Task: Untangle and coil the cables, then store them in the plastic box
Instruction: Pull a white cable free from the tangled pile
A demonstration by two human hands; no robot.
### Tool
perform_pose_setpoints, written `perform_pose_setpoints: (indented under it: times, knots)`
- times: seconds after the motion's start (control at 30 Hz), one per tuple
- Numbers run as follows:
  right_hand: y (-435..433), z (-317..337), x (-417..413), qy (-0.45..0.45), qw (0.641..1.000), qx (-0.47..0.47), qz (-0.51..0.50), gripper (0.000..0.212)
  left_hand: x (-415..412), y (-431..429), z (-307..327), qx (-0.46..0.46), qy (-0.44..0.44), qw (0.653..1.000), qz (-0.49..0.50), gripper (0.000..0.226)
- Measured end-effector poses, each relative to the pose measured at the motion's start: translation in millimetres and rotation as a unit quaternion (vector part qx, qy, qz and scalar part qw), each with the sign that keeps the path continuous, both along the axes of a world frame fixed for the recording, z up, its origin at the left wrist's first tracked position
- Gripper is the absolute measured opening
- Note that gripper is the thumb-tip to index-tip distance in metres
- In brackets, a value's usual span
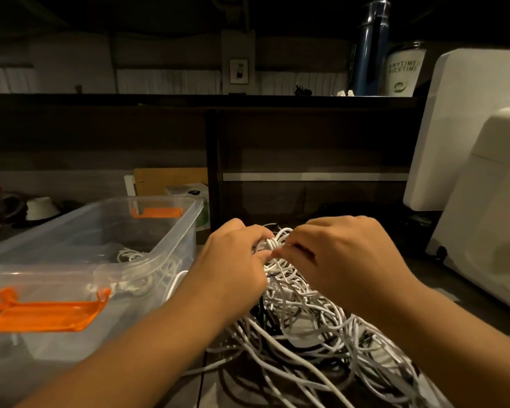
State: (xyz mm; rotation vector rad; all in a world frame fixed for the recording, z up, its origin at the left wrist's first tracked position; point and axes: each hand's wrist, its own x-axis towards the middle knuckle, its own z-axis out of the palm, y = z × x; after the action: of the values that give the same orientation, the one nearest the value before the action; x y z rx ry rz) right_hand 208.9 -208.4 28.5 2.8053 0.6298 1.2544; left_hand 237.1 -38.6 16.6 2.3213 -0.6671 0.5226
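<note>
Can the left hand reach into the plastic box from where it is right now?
Probably yes. The plastic box sits lidless just beside the left hand, with nothing between them. But that hand grips a white cable bundle running into the tangled pile, which may drag.

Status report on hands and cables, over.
Both busy: left grip and right grip pinching a white cable bundle. Tangled pile beneath, unsorted. Some coiled cable already in plastic box. Box open, nothing blocking it.
</note>
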Motion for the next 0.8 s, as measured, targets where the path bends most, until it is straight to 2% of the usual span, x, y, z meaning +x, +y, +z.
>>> perform_pose_setpoints:
  times: [0.1, 0.17, 0.33, 0.4, 0.53, 0.6, 0.67, 0.73, 0.8]
  knots:
    - [0, 0, 1, -0.007, 0.999, -0.025, 0.036, 0.054, -4, -2, 2, 0.037, 0.027, 0.999, 0.003, 0.035]
    - [-1, -1, 3, -0.010, 0.998, -0.003, 0.059, 0.049, -4, -1, 3, 0.034, 0.045, 0.998, -0.003, 0.036]
    - [-5, -8, 11, -0.015, 0.996, 0.047, 0.072, 0.037, -4, 7, 3, 0.053, 0.059, 0.994, -0.069, 0.021]
    - [-6, -9, 14, 0.015, 0.992, 0.103, 0.071, 0.029, -2, 9, 3, 0.052, 0.060, 0.993, -0.088, 0.018]
    - [-3, -7, 14, 0.167, 0.947, 0.266, 0.070, 0.024, 1, 10, 0, 0.018, 0.070, 0.991, -0.115, 0.017]
    - [-1, -5, 11, 0.200, 0.925, 0.311, 0.085, 0.030, 1, 11, -3, -0.013, 0.077, 0.989, -0.127, 0.012]
    - [-1, -2, 8, 0.204, 0.917, 0.329, 0.101, 0.029, 0, 10, -4, -0.041, 0.083, 0.986, -0.141, 0.013]
    - [-1, -2, 8, 0.183, 0.927, 0.311, 0.100, 0.013, -1, 9, -4, -0.062, 0.087, 0.983, -0.152, 0.010]
    - [-1, -2, 9, 0.158, 0.941, 0.282, 0.098, 0.008, -1, 8, -3, -0.093, 0.106, 0.978, -0.157, 0.009]
